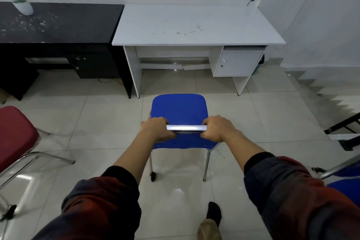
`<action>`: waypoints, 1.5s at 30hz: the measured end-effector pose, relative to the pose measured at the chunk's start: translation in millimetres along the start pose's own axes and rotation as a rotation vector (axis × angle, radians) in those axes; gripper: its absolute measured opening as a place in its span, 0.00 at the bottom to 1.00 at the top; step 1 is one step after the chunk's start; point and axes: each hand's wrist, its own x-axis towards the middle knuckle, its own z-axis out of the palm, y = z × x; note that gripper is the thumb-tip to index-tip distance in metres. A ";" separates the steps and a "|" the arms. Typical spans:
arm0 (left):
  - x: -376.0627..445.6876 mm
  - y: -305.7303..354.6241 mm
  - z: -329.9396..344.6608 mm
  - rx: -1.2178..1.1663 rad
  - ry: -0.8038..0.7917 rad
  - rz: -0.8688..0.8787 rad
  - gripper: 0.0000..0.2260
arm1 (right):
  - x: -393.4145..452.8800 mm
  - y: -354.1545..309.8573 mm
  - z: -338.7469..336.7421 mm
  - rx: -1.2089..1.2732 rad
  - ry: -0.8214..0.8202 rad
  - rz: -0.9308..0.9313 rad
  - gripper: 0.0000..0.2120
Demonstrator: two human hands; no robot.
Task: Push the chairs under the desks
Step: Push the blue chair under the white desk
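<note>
A blue chair (179,110) with chrome legs stands on the tiled floor, its seat front just short of the white desk (194,25). My left hand (156,129) grips the left end of the chair's chrome top rail, and my right hand (218,128) grips the right end. The desk's knee space opens straight ahead of the chair. A black desk (58,23) adjoins the white one on the left. A red chair (14,132) stands at the left edge, away from the black desk.
A potted plant (21,4) sits on the black desk's far left corner. Another blue chair (346,187) shows at the right edge, with a dark frame (342,128) above it. A white cabinet (236,63) fills the white desk's right side. My foot (213,214) is behind the chair.
</note>
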 end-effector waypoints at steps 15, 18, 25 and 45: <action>75.0 48.5 -23.8 -0.029 0.050 -0.028 0.17 | 71.1 65.9 -43.7 0.035 0.082 -0.101 0.15; 79.6 50.5 -25.8 -0.049 0.089 -0.062 0.16 | 82.4 71.0 -46.3 0.039 0.078 -0.144 0.16; 89.7 55.4 -28.3 -0.081 0.123 -0.069 0.14 | 97.2 78.4 -51.8 0.038 0.069 -0.172 0.15; 172.7 -25.5 -79.7 -0.068 0.126 0.004 0.13 | 179.1 17.5 -64.5 0.060 0.108 -0.062 0.13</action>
